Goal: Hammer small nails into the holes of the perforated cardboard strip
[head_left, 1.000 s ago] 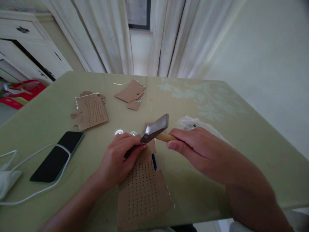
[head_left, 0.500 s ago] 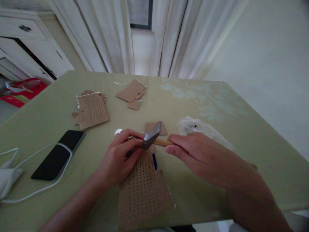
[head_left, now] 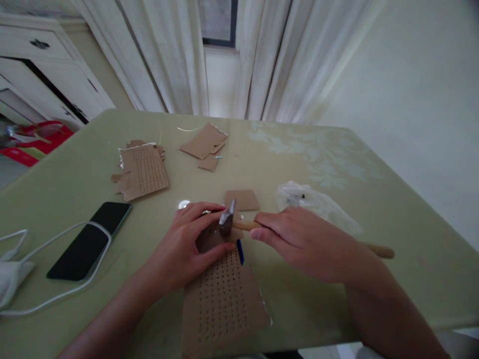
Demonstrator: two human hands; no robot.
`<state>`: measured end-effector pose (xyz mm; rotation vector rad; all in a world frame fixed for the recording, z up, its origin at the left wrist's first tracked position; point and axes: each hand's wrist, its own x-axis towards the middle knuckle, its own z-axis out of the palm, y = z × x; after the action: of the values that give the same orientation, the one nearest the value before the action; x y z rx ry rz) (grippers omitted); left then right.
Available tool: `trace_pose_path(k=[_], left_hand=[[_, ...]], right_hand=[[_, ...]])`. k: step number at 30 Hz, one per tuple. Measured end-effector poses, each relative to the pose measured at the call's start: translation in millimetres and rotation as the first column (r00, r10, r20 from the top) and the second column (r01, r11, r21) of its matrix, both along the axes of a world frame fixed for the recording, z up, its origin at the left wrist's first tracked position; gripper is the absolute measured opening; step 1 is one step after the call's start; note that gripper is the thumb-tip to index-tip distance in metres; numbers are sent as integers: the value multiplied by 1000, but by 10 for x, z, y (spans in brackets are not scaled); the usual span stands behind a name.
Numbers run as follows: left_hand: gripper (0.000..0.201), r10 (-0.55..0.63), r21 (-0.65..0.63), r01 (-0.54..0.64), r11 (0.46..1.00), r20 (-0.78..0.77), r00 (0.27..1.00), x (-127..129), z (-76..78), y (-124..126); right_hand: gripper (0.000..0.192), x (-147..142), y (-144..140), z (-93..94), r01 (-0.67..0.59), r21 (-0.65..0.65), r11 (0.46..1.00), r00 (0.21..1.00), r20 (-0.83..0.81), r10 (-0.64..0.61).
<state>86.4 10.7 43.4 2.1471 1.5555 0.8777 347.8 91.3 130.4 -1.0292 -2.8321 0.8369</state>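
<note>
A hammer (head_left: pixel 226 221) with a metal head and wooden handle is in my right hand (head_left: pixel 299 239), gripped along the handle. Its head is low over the top end of a brown cardboard piece (head_left: pixel 224 309) punched with rows of small holes. My left hand (head_left: pixel 183 242) lies on that end, thumb and fingers apart on either side of the hammer head. Whether the head touches the cardboard I cannot tell. A blue strip (head_left: pixel 240 252) shows at the cardboard's right edge. Just beyond sits a small plain cardboard piece (head_left: pixel 242 199).
A crumpled clear plastic bag (head_left: pixel 318 204) lies beyond my right hand. On the left are a black phone (head_left: pixel 90 242) with a white cable across it and more punched cardboard (head_left: pixel 145 169). Cardboard scraps (head_left: pixel 205 142) lie farther back on the green tabletop (head_left: pixel 269 164).
The hammer head has come down and turned, and my right hand has shifted slightly left. My left thumb and fingers, closed together before, have spread apart.
</note>
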Motion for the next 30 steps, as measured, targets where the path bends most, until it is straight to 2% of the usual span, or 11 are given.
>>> trace_pose_path(k=[3, 8, 12, 15, 20, 23, 26, 28, 30], left_hand=[[45, -1, -13, 1, 1000, 39, 999, 5, -4, 3], [39, 35, -27, -34, 999, 36, 999, 21, -5, -15], [43, 48, -40, -45, 998, 72, 996, 25, -26, -4], [45, 37, -33, -34, 999, 93, 995, 34, -43, 5], [61, 60, -24, -57, 998, 126, 990, 75, -47, -25], [71, 103, -25, -100, 995, 205, 973, 32, -34, -27], [61, 215, -73, -202, 977, 364, 906, -102, -50, 26], [49, 291, -159, -244, 957, 496, 818, -196, -102, 81], [45, 327, -255, -211, 944, 617, 716, -242, -180, 137]], right_hand=[[34, -7, 10, -12, -32, 16, 999, 999, -15, 32], [39, -16, 24, 38, 67, -24, 997, 996, -50, -68], [33, -72, 31, -16, -13, -21, 1000, 1000, -8, 12], [33, -107, 23, -53, -15, 0, 1000, 1000, -17, 15], [33, -150, 21, -56, -10, -81, 997, 999, -31, 7], [35, -152, 68, -75, 44, -130, 991, 993, -101, -57], [38, -166, 173, -200, 192, -86, 978, 961, -188, -205], [37, -192, 274, -345, 316, 19, 948, 935, -178, -308], [33, -218, 387, -497, 358, 90, 929, 932, -96, -350]])
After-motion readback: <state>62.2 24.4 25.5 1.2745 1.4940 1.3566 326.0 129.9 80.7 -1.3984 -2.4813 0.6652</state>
